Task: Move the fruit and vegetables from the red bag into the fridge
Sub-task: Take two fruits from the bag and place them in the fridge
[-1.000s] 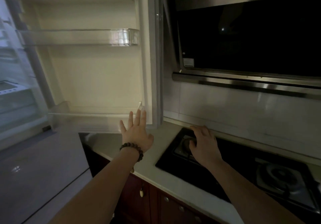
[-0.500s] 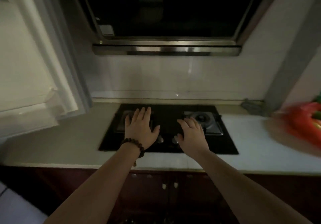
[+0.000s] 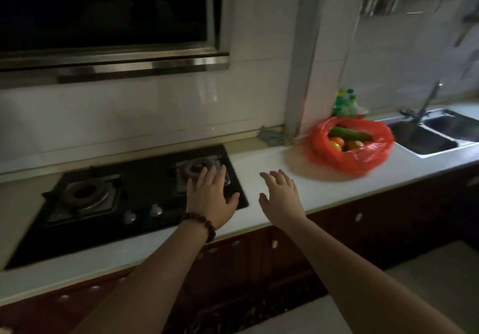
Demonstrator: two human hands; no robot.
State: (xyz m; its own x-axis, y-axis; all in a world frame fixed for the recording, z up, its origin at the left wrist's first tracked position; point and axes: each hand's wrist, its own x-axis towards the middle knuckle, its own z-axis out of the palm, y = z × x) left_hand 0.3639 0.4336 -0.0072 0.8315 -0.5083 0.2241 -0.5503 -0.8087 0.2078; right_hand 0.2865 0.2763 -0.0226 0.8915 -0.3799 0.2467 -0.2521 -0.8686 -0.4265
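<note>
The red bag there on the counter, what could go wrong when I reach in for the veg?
1. The red bag is thin and slumped open; pulling the cucumber might drag it along and let the tomatoes roll out toward the sink.
2. Both hands are empty: the left hand is over the hob's burner, so it could knock the grate.
3. The kitchen is dim, so items are easily misjudged.

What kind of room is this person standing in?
Most likely a home kitchen. A black gas hob with two burners is set into a white countertop, a range hood hangs above it, and a steel double sink with a tap sits to the right, beyond a red bag of vegetables.
</note>
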